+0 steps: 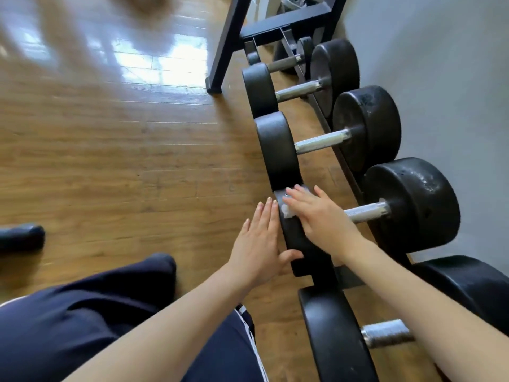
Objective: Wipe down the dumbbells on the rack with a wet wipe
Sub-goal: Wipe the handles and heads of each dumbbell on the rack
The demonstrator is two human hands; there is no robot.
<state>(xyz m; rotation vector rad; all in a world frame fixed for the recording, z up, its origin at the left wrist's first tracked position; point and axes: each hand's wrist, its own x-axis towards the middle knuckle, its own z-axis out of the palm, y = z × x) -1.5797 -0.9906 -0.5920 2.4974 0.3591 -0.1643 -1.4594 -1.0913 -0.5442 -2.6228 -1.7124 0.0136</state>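
Under my right hand (316, 216), most of the wet wipe (289, 212) is hidden; only a white edge shows. That hand presses it flat-fingered on the near head of the dumbbell (413, 205) on the rack (349, 175). My left hand (259, 244), fingers straight, braces the head's outer face. Heads black, scuffed.

Left hand (257, 244) and right hand (321, 213) seemingly flat
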